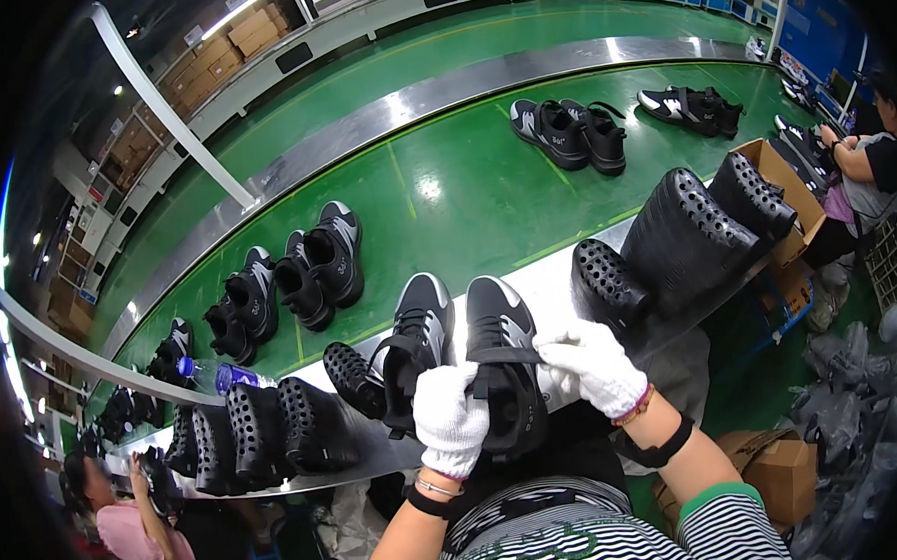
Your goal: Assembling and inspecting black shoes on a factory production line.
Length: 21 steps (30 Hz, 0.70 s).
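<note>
A pair of black and grey sneakers stands before me on a white worktop, toes pointing away. My left hand [450, 416], in a white knit glove, is closed at the inner collar edge of the right sneaker [500, 308]. My gloved right hand [595, 370] pinches the end of that sneaker's black strap [510, 355], drawn across the laces toward the right. The left sneaker [422, 311] stands beside it, its heel partly behind my left hand. A black perforated plastic shoe insert [353, 376] lies left of the pair.
Stacked black shoe inserts [686, 225] sit on the right, another stack [285, 422] on the left. Finished-looking sneakers [318, 266] stand on the green conveyor belt [435, 190]. A bottle [238, 377] lies at left. One person works at far right [879, 161], another at lower left [144, 523].
</note>
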Tool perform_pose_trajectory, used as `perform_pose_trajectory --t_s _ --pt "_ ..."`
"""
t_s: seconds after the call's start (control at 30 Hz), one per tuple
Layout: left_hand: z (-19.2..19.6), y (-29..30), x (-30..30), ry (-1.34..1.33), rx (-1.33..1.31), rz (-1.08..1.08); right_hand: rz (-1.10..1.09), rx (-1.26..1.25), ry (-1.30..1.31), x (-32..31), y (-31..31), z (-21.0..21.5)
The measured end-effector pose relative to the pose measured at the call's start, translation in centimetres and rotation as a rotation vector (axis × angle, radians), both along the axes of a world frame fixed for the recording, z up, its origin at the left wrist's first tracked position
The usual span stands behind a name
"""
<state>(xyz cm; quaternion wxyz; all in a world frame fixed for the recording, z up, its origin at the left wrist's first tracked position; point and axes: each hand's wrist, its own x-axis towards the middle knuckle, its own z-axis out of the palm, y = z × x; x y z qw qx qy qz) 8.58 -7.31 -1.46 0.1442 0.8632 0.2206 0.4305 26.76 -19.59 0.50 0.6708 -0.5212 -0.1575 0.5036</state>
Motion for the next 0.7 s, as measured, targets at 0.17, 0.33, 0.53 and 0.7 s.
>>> perform_pose_trajectory --t_s 0.17,0.33,0.53,0.7 --pt "0.1 0.1 1.0 -0.03 0.023 0.005 0.055 -0.058 -0.173 -2.3 -0.7 -2.4" --pt "0.7 0.1 0.0 0.028 0.045 0.039 0.239 -0.241 -0.673 -3.0 -1.6 -0.6" --pt "2.2 -1.5 0.8 0.075 -0.118 0.025 0.323 -0.074 -1.516 -7.4 -3.7 4.3" --pt "5.7 -1.3 -4.6 -0.068 0.066 0.039 0.159 0.053 -1.583 -5.1 -0.1 1.0"
